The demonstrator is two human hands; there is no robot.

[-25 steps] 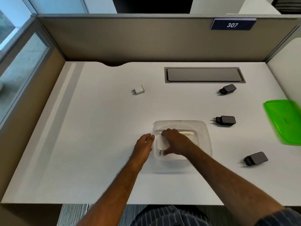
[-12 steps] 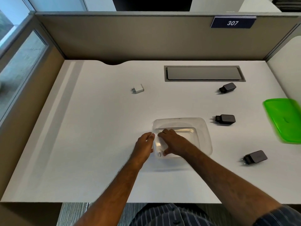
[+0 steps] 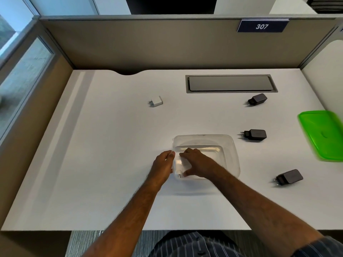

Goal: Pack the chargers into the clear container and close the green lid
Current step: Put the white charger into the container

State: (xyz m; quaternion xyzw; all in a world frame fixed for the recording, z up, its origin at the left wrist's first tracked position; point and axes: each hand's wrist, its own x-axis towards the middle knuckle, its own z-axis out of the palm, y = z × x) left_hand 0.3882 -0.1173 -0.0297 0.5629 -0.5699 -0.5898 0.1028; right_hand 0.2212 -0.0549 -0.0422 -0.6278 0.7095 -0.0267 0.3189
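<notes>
Right hand (image 3: 196,164): pinching a white charger (image 3: 182,164) inside the clear container (image 3: 230,154).
Left hand (image 3: 163,164): curled, touching the container's left wall.

A white rectangular desk top (image 3: 115,164) with a curved notch in its far edge carries everything. Set flush into its far right part is a grey rectangular cable hatch (image 3: 230,83). A small white cube charger (image 3: 156,101) lies alone at the far middle-left. A clear rectangular plastic container (image 3: 230,153) sits near the middle front. To its right lie three black plug chargers, well apart from one another: a far one (image 3: 258,99), a middle one (image 3: 255,134) just beside the container, and a near one (image 3: 289,177). A translucent green plastic lid (image 3: 324,134) rests flat at the right edge.
</notes>
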